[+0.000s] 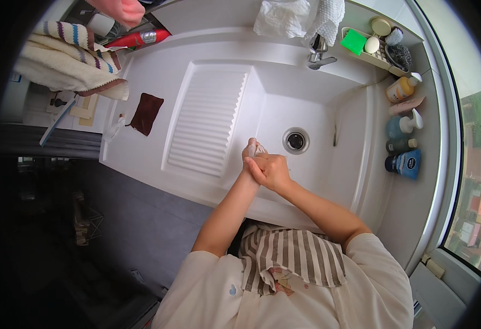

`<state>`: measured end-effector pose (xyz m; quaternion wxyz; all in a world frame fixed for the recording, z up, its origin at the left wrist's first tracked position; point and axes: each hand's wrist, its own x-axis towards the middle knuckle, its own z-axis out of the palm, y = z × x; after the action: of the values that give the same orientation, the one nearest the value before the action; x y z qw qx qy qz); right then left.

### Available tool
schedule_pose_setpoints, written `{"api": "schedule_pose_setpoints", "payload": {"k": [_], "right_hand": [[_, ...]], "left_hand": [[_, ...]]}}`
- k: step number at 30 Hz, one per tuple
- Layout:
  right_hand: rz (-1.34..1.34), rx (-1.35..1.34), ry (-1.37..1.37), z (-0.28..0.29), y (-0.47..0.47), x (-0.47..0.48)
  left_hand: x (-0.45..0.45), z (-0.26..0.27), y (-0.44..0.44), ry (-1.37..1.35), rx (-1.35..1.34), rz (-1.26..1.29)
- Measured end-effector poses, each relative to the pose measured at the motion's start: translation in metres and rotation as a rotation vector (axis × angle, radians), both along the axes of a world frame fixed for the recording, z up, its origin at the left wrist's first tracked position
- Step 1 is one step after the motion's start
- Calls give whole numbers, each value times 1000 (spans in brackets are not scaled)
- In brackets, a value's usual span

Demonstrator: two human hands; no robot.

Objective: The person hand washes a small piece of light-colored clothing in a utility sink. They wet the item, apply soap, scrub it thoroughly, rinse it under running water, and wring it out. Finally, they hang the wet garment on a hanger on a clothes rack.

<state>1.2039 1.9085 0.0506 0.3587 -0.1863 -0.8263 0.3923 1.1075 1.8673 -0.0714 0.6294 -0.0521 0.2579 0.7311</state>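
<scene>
My left hand [247,151] and my right hand [272,167] are pressed together over the white laundry sink [314,181], left of its drain [295,141]. A small whitish wad [257,149], perhaps thin wet cloth, shows between them. My right hand lies over the left, its thumb across the base of the left hand. Most of the left fingers and part of the wad are hidden. Beside the hands, the ribbed washboard [199,123] slopes along the left of the basin. Behind the drain stands a chrome faucet [319,61]; I cannot make out running water.
A dark maroon drawstring pouch [146,114] lies on the left ledge, below a hanging striped towel [76,61]. On the right ledge are several bottles, including a yellow pump bottle [400,89], and a blue tube [409,164]. A soap rack [372,57] sits at the back right.
</scene>
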Motion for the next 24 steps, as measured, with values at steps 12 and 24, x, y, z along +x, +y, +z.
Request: {"api": "schedule_pose_setpoints", "payload": {"k": [12, 24], "right_hand": [[-263, -190, -472, -57, 75, 3], [-1, 54, -26, -10, 2, -6]], "left_hand": [[50, 86, 40, 198, -657, 32], [-17, -9, -6, 19, 46, -78]]}}
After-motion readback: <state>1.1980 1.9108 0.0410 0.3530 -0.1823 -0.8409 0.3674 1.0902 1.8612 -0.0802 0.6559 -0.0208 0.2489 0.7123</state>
